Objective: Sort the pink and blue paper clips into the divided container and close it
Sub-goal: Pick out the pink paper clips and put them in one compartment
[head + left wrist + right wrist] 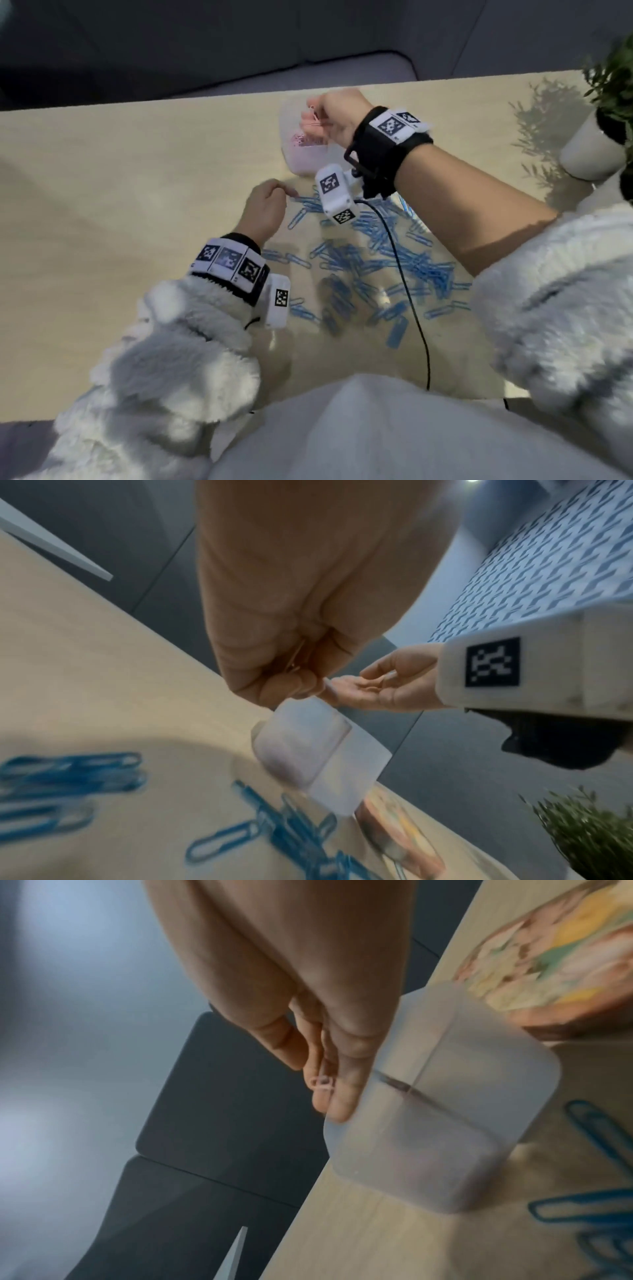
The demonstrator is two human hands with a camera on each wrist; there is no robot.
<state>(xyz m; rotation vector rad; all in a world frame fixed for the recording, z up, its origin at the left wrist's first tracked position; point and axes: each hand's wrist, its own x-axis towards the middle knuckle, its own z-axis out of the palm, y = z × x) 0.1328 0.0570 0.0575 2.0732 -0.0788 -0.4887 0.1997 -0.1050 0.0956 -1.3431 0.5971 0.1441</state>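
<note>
The right hand [337,114] pinches a pink clip [322,1083] in its fingertips above the open container [301,144], while the left hand [265,205] curls round another clip [297,656].

blue clips [370,263] scattered; pink clips [310,138] in open container [291,150].

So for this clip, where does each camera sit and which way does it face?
Head: worn high, looking down on the table, blue paper clips, both hands and fluffy sleeves.
Left wrist: low, looking along the left hand toward the container; right hand beyond.
Right wrist: looking along the right hand's fingers, which pinch a pink paper clip, beside the container.
Shared: all three show the container.
</note>
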